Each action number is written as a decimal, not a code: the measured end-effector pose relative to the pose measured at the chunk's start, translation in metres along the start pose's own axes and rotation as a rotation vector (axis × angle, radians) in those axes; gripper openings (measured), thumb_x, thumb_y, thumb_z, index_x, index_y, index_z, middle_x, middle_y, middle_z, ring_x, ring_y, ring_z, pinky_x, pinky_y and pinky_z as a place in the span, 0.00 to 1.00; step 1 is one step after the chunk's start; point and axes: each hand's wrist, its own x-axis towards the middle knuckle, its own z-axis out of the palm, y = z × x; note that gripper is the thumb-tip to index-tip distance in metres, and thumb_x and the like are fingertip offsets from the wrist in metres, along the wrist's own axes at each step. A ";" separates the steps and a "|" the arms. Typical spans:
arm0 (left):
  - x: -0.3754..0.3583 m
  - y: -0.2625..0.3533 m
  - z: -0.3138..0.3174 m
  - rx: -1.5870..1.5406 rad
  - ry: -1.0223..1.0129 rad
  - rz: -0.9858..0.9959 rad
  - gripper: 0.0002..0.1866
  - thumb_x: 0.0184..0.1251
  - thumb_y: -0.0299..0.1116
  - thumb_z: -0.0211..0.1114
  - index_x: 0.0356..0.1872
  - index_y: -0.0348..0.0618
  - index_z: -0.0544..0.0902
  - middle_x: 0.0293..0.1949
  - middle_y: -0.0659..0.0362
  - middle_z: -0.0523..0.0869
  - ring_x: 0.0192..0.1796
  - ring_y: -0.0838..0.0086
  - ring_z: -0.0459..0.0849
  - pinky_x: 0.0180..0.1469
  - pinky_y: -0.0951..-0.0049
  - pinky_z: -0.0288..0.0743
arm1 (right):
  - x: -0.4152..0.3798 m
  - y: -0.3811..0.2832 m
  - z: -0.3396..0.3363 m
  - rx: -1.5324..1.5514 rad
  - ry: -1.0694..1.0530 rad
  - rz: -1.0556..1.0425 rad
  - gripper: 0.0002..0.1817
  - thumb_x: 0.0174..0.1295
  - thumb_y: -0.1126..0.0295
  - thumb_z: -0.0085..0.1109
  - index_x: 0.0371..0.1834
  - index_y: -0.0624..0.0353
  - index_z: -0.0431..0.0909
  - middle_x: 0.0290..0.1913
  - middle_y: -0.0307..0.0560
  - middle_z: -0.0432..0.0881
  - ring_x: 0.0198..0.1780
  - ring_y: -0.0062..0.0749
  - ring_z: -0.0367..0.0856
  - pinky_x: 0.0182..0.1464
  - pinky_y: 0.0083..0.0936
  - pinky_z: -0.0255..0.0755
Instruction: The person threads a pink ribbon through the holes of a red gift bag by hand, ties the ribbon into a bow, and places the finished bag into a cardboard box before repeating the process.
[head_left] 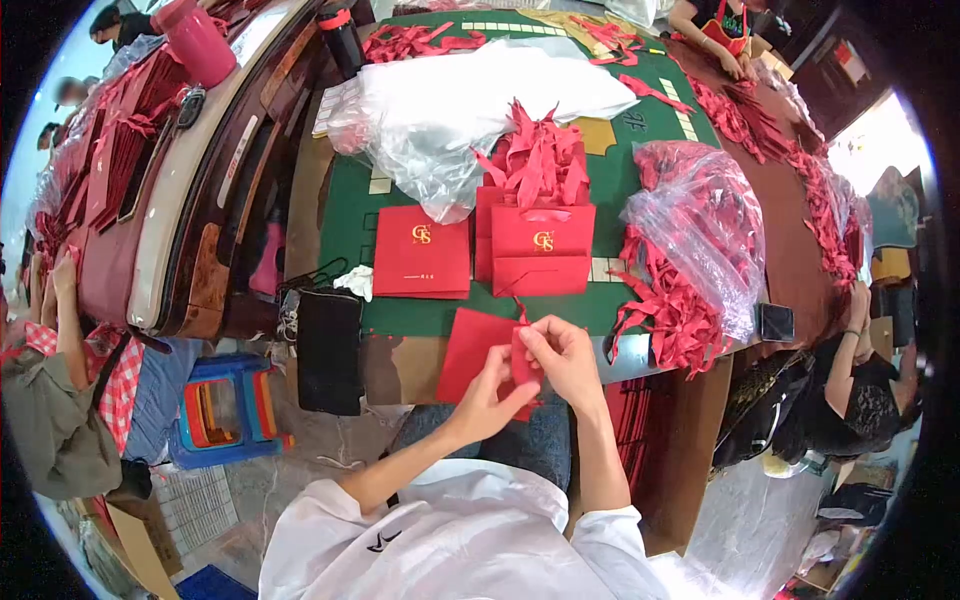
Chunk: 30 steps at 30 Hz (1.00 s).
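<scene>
Using light, even fingertip pressure should be sparing the red paper gift bag (468,348) creases and keeping the red ribbon (522,314) untwisted. The bag is overhanging the near edge of the worktop (395,318). The right hand (563,362) is pointing inward, its grip pinching the bag's side between thumb and finger; the left hand (490,395) is curving half-open alongside, its hold unclear.

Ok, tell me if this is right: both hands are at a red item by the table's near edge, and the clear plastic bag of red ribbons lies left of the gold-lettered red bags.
Wrong side: the head view shows the clear plastic bag of red ribbons lying right of the gold-lettered red bags. The rest stands.
</scene>
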 end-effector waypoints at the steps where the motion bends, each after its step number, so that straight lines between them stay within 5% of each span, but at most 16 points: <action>1: -0.004 -0.003 -0.002 0.064 -0.034 -0.003 0.19 0.76 0.28 0.59 0.61 0.33 0.65 0.43 0.49 0.86 0.48 0.69 0.86 0.49 0.65 0.79 | 0.001 0.001 -0.001 -0.002 0.001 0.002 0.10 0.72 0.65 0.62 0.38 0.61 0.82 0.28 0.33 0.81 0.30 0.13 0.77 0.33 0.16 0.72; 5: -0.015 -0.006 -0.015 -0.024 -0.093 -0.164 0.15 0.76 0.29 0.58 0.56 0.35 0.69 0.38 0.52 0.86 0.42 0.70 0.87 0.46 0.66 0.80 | 0.009 0.012 -0.015 -0.019 0.106 -0.016 0.11 0.72 0.67 0.61 0.32 0.60 0.79 0.25 0.30 0.77 0.28 0.11 0.72 0.31 0.14 0.67; 8: -0.018 0.008 -0.043 0.233 -0.173 -0.214 0.09 0.76 0.29 0.57 0.51 0.37 0.72 0.33 0.56 0.86 0.37 0.72 0.87 0.44 0.68 0.80 | 0.014 0.029 -0.032 -0.140 0.227 -0.029 0.11 0.70 0.67 0.60 0.28 0.57 0.76 0.24 0.27 0.74 0.26 0.11 0.69 0.30 0.14 0.62; 14: -0.009 0.014 -0.081 0.352 -0.141 -0.226 0.05 0.72 0.28 0.61 0.44 0.38 0.80 0.31 0.58 0.85 0.35 0.75 0.86 0.39 0.71 0.78 | 0.003 0.025 -0.037 -0.586 0.360 -0.026 0.09 0.66 0.68 0.64 0.33 0.62 0.77 0.23 0.38 0.75 0.26 0.21 0.74 0.31 0.23 0.69; 16: -0.003 -0.003 -0.086 0.306 -0.110 -0.181 0.06 0.69 0.27 0.64 0.43 0.38 0.82 0.33 0.57 0.84 0.35 0.76 0.85 0.39 0.72 0.79 | -0.003 0.017 -0.025 -0.722 0.521 -0.305 0.10 0.62 0.71 0.68 0.40 0.63 0.78 0.30 0.47 0.79 0.30 0.31 0.79 0.35 0.29 0.74; 20: 0.020 0.001 -0.083 0.394 -0.126 -0.045 0.10 0.68 0.22 0.67 0.48 0.37 0.79 0.35 0.64 0.83 0.39 0.79 0.85 0.39 0.80 0.80 | -0.019 -0.007 0.003 -0.621 0.188 -0.484 0.18 0.56 0.73 0.74 0.48 0.60 0.80 0.47 0.51 0.82 0.46 0.41 0.83 0.45 0.36 0.79; 22: 0.028 0.018 -0.075 -0.047 -0.138 -0.289 0.10 0.67 0.22 0.69 0.46 0.37 0.79 0.34 0.62 0.85 0.37 0.80 0.85 0.38 0.80 0.79 | -0.020 -0.011 0.017 -0.688 0.034 -0.652 0.21 0.53 0.72 0.75 0.51 0.58 0.80 0.54 0.51 0.81 0.50 0.45 0.83 0.48 0.37 0.80; 28: 0.038 0.011 -0.076 0.003 -0.115 -0.142 0.09 0.67 0.23 0.69 0.43 0.38 0.79 0.34 0.60 0.87 0.37 0.81 0.85 0.38 0.80 0.78 | -0.022 0.004 0.033 -0.580 0.046 -0.480 0.14 0.57 0.75 0.72 0.47 0.59 0.84 0.41 0.46 0.86 0.41 0.39 0.86 0.43 0.31 0.80; 30: 0.038 0.008 -0.075 0.044 -0.093 -0.138 0.09 0.67 0.24 0.70 0.44 0.38 0.79 0.35 0.60 0.86 0.37 0.80 0.85 0.39 0.78 0.79 | -0.020 0.014 0.033 -0.539 0.094 -0.442 0.11 0.60 0.74 0.68 0.46 0.59 0.82 0.40 0.49 0.85 0.39 0.47 0.86 0.41 0.35 0.80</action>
